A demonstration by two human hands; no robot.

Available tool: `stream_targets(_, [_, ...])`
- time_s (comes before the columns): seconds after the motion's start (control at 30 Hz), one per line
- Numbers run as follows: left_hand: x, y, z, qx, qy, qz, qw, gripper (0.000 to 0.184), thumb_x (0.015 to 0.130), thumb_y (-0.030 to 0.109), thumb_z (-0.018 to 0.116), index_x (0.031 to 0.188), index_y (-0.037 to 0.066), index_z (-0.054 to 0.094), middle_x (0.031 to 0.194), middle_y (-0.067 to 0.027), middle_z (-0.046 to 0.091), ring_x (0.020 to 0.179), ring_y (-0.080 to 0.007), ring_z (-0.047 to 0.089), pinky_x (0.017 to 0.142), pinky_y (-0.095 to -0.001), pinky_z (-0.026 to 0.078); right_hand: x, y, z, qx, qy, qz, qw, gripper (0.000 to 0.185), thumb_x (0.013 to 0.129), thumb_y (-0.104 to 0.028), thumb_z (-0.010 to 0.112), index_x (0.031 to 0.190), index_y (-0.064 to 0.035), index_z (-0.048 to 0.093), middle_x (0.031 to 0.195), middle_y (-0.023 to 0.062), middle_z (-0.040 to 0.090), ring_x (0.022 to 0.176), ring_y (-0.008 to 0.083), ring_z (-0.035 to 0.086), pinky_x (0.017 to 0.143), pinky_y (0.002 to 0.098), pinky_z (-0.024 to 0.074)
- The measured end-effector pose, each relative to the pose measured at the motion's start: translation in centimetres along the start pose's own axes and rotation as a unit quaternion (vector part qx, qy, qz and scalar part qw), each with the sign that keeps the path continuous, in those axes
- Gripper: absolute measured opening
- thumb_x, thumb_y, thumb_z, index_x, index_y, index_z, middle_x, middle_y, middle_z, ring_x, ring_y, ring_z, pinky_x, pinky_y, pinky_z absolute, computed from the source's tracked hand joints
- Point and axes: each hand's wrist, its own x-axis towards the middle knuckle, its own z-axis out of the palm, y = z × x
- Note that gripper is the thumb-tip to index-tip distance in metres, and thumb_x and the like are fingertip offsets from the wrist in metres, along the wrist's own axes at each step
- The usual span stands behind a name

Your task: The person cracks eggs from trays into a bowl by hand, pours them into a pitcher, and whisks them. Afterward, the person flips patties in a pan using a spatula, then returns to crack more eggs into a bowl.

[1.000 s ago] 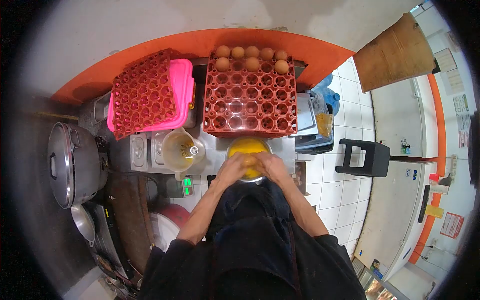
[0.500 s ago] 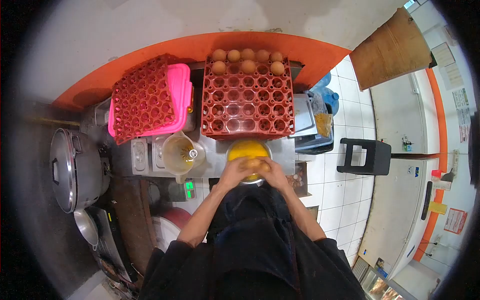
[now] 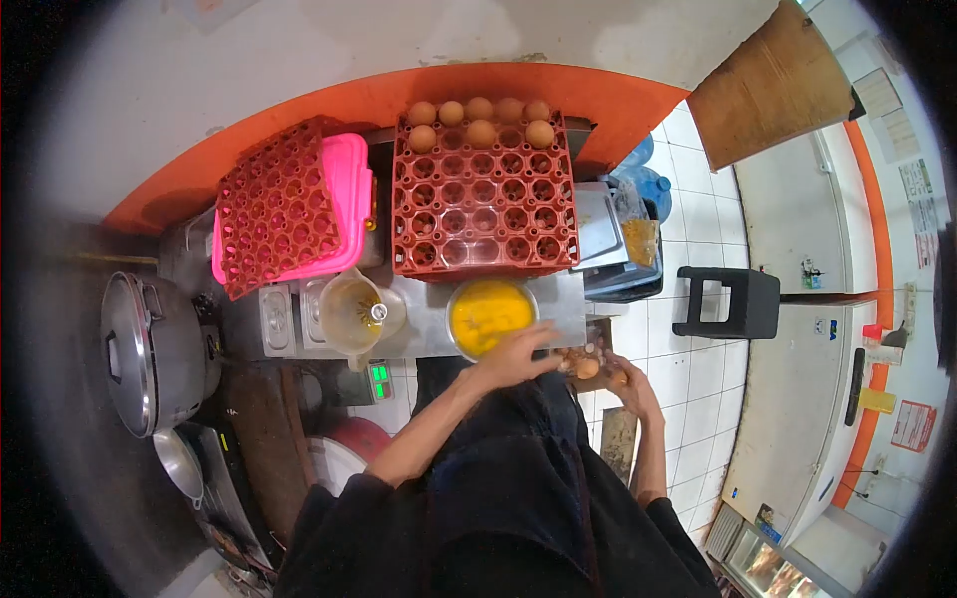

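Over the near right rim of the metal bowl [image 3: 451,321] of beaten-looking yellow egg [image 3: 488,307], I see the left hand [image 3: 516,359], fingers loosely apart, hiding some rim. At the shells [image 3: 588,367] beside the counter [image 3: 424,334], blur keeps me from telling the right hand's [image 3: 635,392] grip. Stacked red trays [image 3: 483,221] block the counter beyond; a pitcher [image 3: 344,319] stands left
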Motion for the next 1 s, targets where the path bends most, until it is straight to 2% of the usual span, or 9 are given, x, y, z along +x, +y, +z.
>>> stream_targets(0.17, [5.3,4.2,-11.6,0.0,0.321,-0.013,0.947,0.027,0.082,0.016,0.075,0.105,0.003,0.069,0.102,-0.0119,0.068,0.092,-0.0203,0.066,0.081,-0.0309,0.052,-2.2,1.0,-1.2,-0.064,0.077,0.079,0.992,0.056,0.086,-0.017,0.072,0.137,-0.0028,0.053,0.107,0.0102,0.065,0.095,0.0157,0.061,0.085,0.0295,0.0501])
stream_targets(0.33, [11.6,-3.0,-21.5,0.224,0.548,-0.02,0.806,0.043,0.084,0.027,0.074,0.117,0.001,0.062,0.109,-0.0189,0.063,0.101,-0.0372,0.06,0.091,-0.0432,0.047,-2.7,2.7,1.2,0.038,0.096,0.032,0.994,0.055,0.086,-0.022,0.072,0.135,-0.0042,0.054,0.103,0.01,0.066,0.089,0.0141,0.06,0.082,0.0287,0.0501])
stream_targets(0.57, [12.7,-6.2,-23.8,0.24,0.441,-0.152,0.851,0.053,0.082,0.028,0.077,0.123,-0.001,0.059,0.113,-0.0218,0.064,0.105,-0.035,0.061,0.094,-0.0419,0.047,-2.5,-0.8,4.1,0.02,0.074,0.011,0.997,0.049,0.09,-0.026,0.069,0.13,-0.0005,0.056,0.109,0.0175,0.067,0.1,0.0239,0.063,0.09,0.0339,0.0484])
stream_targets(0.67, [12.1,-7.4,-24.1,0.022,0.461,-0.115,0.88,0.053,0.084,0.025,0.077,0.125,-0.003,0.059,0.117,-0.0181,0.065,0.107,-0.0277,0.064,0.095,-0.0344,0.048,-2.1,-3.6,4.4,0.095,0.051,0.041,0.993,0.046,0.091,-0.026,0.067,0.129,-0.001,0.057,0.108,0.0154,0.067,0.099,0.0225,0.063,0.089,0.0345,0.0486])
stream_targets(0.73, [11.3,-6.3,-24.0,-0.245,0.495,-0.023,0.834,0.046,0.089,0.021,0.074,0.124,-0.004,0.059,0.117,-0.0135,0.067,0.108,-0.0224,0.064,0.096,-0.0297,0.047,-1.1,-3.8,5.1,0.099,0.077,0.007,0.992,0.045,0.091,-0.025,0.065,0.129,-0.002,0.056,0.112,0.0141,0.064,0.103,0.0219,0.06,0.092,0.0338,0.047])
stream_targets(0.9, [4.8,1.6,-18.2,-0.572,0.282,0.051,0.768,0.047,0.1,0.019,0.055,0.141,-0.001,0.043,0.133,-0.0114,0.055,0.117,-0.0262,0.059,0.1,-0.0389,0.05,1.1,-7.4,6.1,0.265,0.112,0.063,0.956,0.043,0.095,-0.025,0.061,0.131,-0.0038,0.05,0.12,0.0121,0.058,0.11,0.019,0.056,0.092,0.0321,0.0457])
stream_targets(0.93, [3.5,3.3,-16.1,-0.53,0.286,-0.016,0.798,0.045,0.103,0.028,0.046,0.14,0.003,0.044,0.128,-0.0137,0.057,0.119,-0.0297,0.057,0.105,-0.0432,0.047,1.6,-7.9,6.2,0.401,0.05,0.034,0.914,0.044,0.097,-0.025,0.059,0.133,-0.004,0.046,0.121,0.0119,0.058,0.102,0.0157,0.055,0.085,0.0277,0.0453])
stream_targets(0.97, [1.8,2.6,-13.9,-0.552,0.236,-0.015,0.799,0.045,0.101,0.025,0.052,0.139,0.002,0.045,0.128,-0.0144,0.057,0.118,-0.0298,0.058,0.104,-0.0437,0.048,2.0,-8.4,6.4,0.528,-0.013,0.005,0.849,0.045,0.099,-0.025,0.058,0.135,-0.0042,0.041,0.122,0.0117,0.058,0.095,0.0124,0.055,0.077,0.0234,0.0449])
stream_targets(1.0, [0.5,2.8,-11.8,-0.548,0.221,-0.034,0.806,0.047,0.099,0.023,0.056,0.139,0.002,0.045,0.128,-0.0141,0.058,0.117,-0.0286,0.059,0.102,-0.0429,0.049,2.2,-9.8,6.7,0.526,-0.012,0.008,0.85,0.045,0.099,-0.025,0.058,0.135,-0.0042,0.041,0.122,0.0117,0.058,0.095,0.0124,0.055,0.077,0.0234,0.0449])
